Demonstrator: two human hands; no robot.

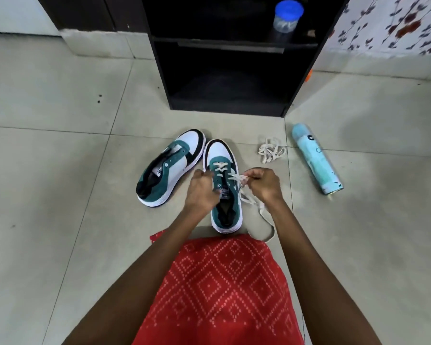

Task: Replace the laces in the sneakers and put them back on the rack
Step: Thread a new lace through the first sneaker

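Sneaker (220,155) upright on the tiled floor (60,145), toe toward the dark rack (224,78) and just in front of it, not on a shelf. White lace (236,179) crossed through the eyelets nearest the toe. Grips the left eyelet edge with the left hand (200,192), fingers curled and pressed together; whether a lace end sits under them, cannot tell. Pinches the lace between thumb and fingertips of the right hand (263,185), just beside the shoe's right side, slack trailing over the floor toward a red patterned garment (224,282). Second sneaker (169,165) at the left, angled, toe just beside the first one's toe. Loose bundle of lace (271,150) at the right, near a pale blue spray can (316,160) lying flat. Blue-lidded jar (288,17) on the rack's upper shelf.
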